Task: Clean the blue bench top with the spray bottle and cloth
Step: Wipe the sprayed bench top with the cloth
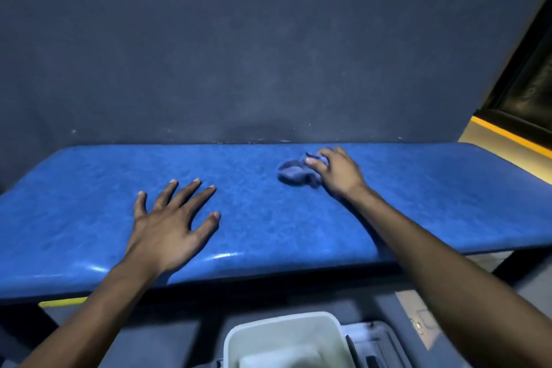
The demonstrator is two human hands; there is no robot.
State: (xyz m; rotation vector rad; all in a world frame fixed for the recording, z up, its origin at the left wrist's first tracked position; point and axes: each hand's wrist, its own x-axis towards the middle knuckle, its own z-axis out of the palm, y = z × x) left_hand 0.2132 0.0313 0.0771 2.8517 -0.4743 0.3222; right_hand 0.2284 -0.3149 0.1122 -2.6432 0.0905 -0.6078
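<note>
The blue bench top spans the view from left to right, padded and glossy. A crumpled blue cloth lies on its far middle-right part. My right hand grips the cloth's right side, fingers curled on it and pressing it to the bench. My left hand rests flat on the bench at the left, fingers spread, holding nothing. No spray bottle is in view.
A dark wall rises right behind the bench. A white bin stands on the floor below the bench's front edge, with a grey lidded item beside it. A yellow-edged ledge is at the far right.
</note>
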